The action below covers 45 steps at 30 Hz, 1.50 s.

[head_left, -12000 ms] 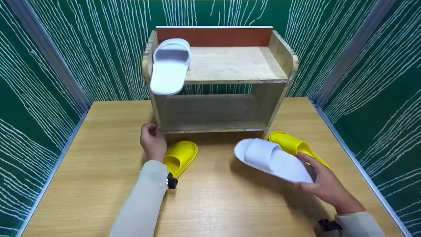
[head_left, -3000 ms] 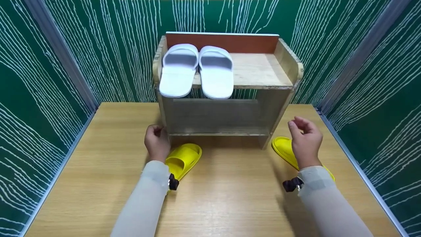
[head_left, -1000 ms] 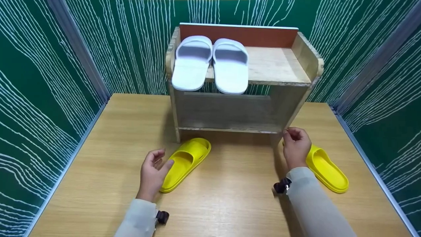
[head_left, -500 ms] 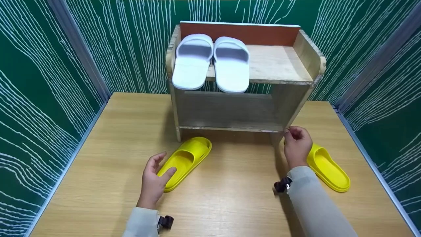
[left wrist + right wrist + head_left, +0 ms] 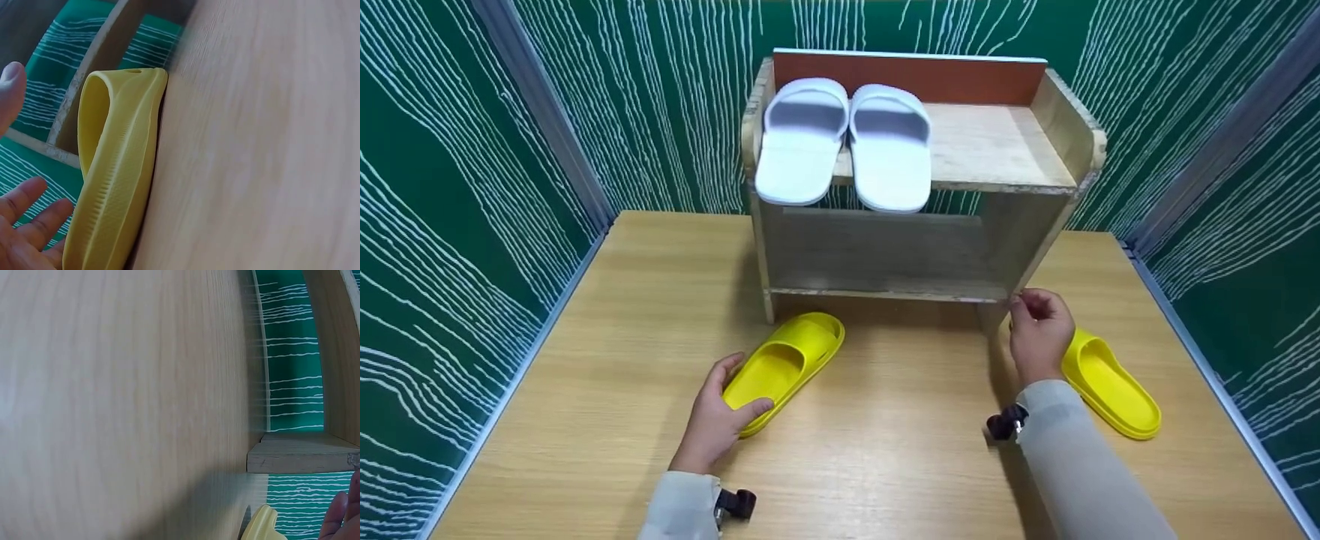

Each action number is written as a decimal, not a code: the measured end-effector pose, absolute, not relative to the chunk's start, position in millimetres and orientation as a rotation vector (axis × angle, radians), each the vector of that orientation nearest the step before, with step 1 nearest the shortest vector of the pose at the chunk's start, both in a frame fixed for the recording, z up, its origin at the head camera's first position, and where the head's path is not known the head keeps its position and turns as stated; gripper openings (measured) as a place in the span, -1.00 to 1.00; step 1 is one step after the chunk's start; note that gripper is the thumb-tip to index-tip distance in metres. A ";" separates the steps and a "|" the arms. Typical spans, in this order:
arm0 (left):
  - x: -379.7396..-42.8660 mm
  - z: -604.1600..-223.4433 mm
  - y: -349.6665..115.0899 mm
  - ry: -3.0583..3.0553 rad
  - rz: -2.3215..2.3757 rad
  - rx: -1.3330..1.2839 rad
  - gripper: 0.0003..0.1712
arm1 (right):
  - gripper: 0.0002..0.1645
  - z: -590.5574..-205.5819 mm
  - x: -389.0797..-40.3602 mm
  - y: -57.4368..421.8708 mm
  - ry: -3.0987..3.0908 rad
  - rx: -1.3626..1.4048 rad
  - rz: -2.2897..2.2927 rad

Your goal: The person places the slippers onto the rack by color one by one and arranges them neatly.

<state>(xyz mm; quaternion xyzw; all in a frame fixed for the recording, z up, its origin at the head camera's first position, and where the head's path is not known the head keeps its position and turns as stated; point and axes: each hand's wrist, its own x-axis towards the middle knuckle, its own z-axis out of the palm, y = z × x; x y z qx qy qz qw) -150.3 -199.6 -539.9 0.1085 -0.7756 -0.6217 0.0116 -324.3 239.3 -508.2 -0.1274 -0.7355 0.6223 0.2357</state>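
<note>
My left hand (image 5: 716, 416) is at the heel end of the left yellow slipper (image 5: 802, 337), thumb over one edge and fingers along the other. The left wrist view shows the thumb (image 5: 8, 98) and spread fingers (image 5: 39, 222) not closed round the slipper (image 5: 124, 140). With curled fingers my right hand (image 5: 1041, 337) holds the lower right front edge of the wooden shoe rack (image 5: 997, 169). Only its fingers (image 5: 334, 512) show in the right wrist view, by the rack's leg (image 5: 304, 458). Behind this hand lies the right yellow slipper (image 5: 1114, 390), its toe partly hidden.
Two white slippers (image 5: 802, 169) (image 5: 891, 172) stand side by side on the rack's top shelf, heels overhanging its front edge. Under it is a lower shelf (image 5: 885, 262). Green walls (image 5: 1245, 225) with white streaks enclose the wooden table (image 5: 870, 450) at the back and sides.
The second white slipper went from my right hand onto the top shelf. My left hand left the rack's left leg for the yellow slipper's heel; my right hand moved to the rack's right leg.
</note>
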 end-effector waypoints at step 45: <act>-149.4 -543.8 -193.3 -2.627 -1.683 0.386 0.11 | -0.82 -506.7 -320.3 236.7 -2.032 -0.303 1.657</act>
